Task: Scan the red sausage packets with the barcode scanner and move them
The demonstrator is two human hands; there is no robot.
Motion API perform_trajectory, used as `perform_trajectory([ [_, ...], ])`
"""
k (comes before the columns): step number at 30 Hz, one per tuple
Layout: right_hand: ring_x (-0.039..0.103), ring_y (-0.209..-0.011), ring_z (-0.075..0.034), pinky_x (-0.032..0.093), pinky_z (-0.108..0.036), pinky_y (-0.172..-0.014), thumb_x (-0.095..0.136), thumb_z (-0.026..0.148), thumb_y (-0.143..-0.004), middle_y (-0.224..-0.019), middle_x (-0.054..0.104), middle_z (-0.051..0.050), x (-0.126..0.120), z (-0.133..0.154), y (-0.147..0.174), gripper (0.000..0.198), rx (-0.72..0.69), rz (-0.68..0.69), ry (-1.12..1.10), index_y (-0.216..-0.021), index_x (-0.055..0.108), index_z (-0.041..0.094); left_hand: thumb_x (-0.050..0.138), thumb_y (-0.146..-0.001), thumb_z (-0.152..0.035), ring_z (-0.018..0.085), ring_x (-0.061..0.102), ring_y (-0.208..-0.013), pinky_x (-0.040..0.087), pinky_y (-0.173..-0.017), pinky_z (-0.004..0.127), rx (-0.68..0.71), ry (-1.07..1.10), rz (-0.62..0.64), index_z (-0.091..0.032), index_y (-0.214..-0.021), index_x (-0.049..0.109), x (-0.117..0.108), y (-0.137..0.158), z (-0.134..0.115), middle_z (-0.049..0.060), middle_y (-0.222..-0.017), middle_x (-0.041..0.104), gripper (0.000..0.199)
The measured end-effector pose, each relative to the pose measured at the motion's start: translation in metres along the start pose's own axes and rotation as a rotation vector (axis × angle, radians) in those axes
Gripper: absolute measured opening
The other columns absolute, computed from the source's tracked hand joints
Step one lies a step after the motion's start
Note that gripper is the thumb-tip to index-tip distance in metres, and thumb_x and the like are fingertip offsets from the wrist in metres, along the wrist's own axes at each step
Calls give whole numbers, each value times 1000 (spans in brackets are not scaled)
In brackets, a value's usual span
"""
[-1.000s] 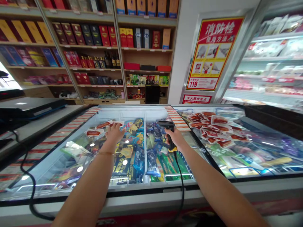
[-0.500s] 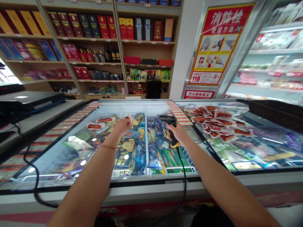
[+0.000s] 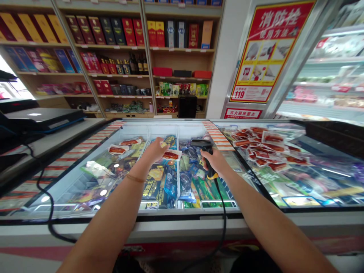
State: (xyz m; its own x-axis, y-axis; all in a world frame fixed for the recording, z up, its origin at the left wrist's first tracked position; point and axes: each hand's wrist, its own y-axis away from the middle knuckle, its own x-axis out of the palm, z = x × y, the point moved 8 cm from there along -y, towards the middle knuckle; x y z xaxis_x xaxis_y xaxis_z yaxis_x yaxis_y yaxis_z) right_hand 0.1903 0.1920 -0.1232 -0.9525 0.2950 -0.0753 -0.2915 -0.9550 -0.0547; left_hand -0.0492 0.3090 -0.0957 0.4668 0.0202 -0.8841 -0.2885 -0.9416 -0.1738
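Observation:
My left hand [image 3: 157,149] reaches over the freezer with its fingers closed at the left end of a vacuum-packed sausage [image 3: 172,154], which lies nearly level. The fingers partly cover that end of the pack. In my right hand [image 3: 212,158] is a black and yellow barcode scanner [image 3: 209,163], its head pointing left towards the sausage and its cable hanging down over the freezer's front edge. Two more sausage packs [image 3: 118,149] lie on the left side. On the right is a pile of such packs [image 3: 267,146].
The chest freezer [image 3: 187,223] holds bagged frozen goods, split by a white wire divider [image 3: 178,176]. A black cable [image 3: 51,212] runs down at the left beside a dark flat device [image 3: 42,115]. Shelves of boxes and bottles [image 3: 136,64] stand behind.
My left hand has moved right with the sausage pack, which now lies turned flat and shows more of its length. My right hand and the scanner stay nearly in place.

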Motion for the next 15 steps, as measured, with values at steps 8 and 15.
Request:
perform_trajectory([
  [8, 53, -35, -11, 39, -22, -33, 65, 36, -75, -58, 56, 6, 3, 0, 1, 25, -11, 31, 22, -86, 48, 20, 61, -77, -50, 26, 66, -94, 47, -77, 29, -22, -179, 150, -16, -93, 67, 9, -8, 32, 12, -98, 71, 38],
  [15, 54, -35, -11, 39, -22, -33, 62, 37, -75, -57, 56, 6, 7, 2, 6, 24, -24, 48, 39, -87, 50, 20, 64, -75, -37, 19, 65, -74, 50, -71, 29, -48, 269, 61, -20, -67, 59, 14, -8, 25, 1, -69, 66, 19],
])
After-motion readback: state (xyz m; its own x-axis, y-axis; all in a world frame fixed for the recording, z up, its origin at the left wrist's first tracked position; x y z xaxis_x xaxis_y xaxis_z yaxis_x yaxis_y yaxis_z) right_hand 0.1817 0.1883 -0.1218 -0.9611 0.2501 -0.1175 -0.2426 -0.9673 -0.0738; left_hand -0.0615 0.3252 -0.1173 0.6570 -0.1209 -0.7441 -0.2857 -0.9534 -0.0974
